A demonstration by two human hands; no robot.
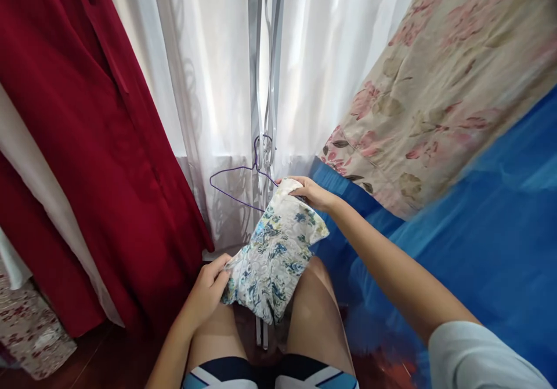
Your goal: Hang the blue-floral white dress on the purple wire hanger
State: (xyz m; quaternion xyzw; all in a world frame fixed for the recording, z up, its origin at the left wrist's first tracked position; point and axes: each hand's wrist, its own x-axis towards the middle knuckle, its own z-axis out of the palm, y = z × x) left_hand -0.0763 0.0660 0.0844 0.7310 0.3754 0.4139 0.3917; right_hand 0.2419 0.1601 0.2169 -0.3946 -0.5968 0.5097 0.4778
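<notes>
Both hands grip the floral shorts, left hand pinching the hem, right hand clamped on the waistband, purple hanger not yet used.

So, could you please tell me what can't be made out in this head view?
- Purple wire hanger: its right side is hidden behind the blue-and-white floral garment.
- Left hand: fingertips tucked under the garment's edge.
- Right hand: its palm is turned away.
- Red curtain: cut off by the top edge.
</notes>
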